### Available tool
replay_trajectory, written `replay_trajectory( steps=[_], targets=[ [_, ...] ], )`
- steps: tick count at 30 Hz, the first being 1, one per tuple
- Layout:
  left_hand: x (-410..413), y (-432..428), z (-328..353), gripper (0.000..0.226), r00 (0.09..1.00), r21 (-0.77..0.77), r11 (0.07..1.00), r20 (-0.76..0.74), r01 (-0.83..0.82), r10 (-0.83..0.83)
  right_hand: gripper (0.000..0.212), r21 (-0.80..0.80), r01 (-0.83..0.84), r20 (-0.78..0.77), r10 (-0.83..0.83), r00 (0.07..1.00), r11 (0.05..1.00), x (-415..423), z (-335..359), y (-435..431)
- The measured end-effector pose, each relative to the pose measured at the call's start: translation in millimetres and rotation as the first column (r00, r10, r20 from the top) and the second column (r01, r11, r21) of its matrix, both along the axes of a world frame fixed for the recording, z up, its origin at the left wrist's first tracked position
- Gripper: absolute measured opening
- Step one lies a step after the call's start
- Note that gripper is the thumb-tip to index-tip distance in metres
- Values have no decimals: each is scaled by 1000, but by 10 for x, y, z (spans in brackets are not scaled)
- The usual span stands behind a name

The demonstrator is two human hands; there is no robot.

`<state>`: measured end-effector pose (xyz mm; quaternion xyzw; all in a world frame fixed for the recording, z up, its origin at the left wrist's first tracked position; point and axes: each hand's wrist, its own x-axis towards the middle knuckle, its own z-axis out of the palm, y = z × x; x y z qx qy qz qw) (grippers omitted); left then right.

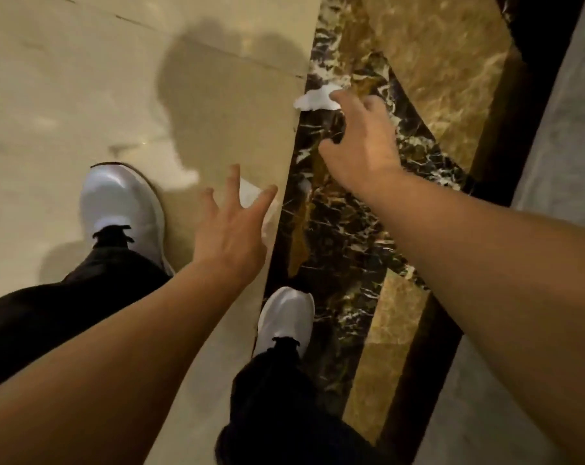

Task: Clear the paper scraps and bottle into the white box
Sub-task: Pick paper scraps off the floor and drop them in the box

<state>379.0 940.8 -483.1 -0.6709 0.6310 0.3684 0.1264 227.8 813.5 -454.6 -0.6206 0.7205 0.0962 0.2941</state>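
A white paper scrap (313,97) lies on the floor where the beige tile meets the dark marble strip. My right hand (358,139) hovers over it with fingers spread and curved, fingertips at the scrap's right edge, holding nothing. A second white paper scrap (251,194) lies on the beige tile lower down. My left hand (232,226) is stretched above it with fingers apart, partly covering it. No bottle and no white box are in view.
My two feet in white shoes (123,209) (286,318) and dark trousers stand on the floor. A dark veined marble strip (338,229) runs diagonally, with brown marble panels (435,72) beside it and a black border to the right.
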Motion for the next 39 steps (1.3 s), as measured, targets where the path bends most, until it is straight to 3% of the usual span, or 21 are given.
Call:
replay_trajectory(
  steps=[4,7,10,12,15,19,22,23,27,30,35,39],
  targets=[
    [53,-2,-670,70,972,-65,971,-16,231,-233,65,34,-71,-72,74,995,997,29,-829,-198],
    [112,-206,-843,47,943,-113,942,-71,317,-325,43,-59,-14,-40,11,999,998,32,-1128,-322],
    [220,-596,-714,19,943,10,960,-194,279,-272,16,-6,99,49,-98,994,995,-33,-1029,-547],
    [316,-903,-450,15,956,62,970,-194,236,-220,20,15,83,40,-84,996,996,-122,-730,-624],
    [498,-1253,256,23,984,98,985,-118,145,-134,24,-3,120,91,-119,989,993,-165,100,-644],
    [594,-1359,1804,24,993,123,988,-54,-95,102,41,14,168,146,-169,975,986,-61,1633,-505],
    [413,-1246,3390,21,988,130,983,-63,-134,143,19,91,189,165,-202,965,978,48,3129,-145],
    [333,-1174,3944,23,991,123,987,-81,-99,110,9,107,191,176,-208,962,976,63,3647,12],
    [50,-856,5721,26,992,-6,999,-115,54,-54,23,74,205,168,-215,962,976,27,5313,644],
    [-69,-683,6501,23,973,-113,977,-125,179,-193,30,3,273,173,-270,947,962,-29,6145,935],
    [-175,-437,7233,19,928,-298,902,-109,311,-356,19,-47,292,140,-284,949,955,-229,7146,1346],
    [-313,-208,7514,17,846,-340,810,-68,478,-528,15,-135,409,42,-408,912,902,-266,7614,1910]
  ],
)
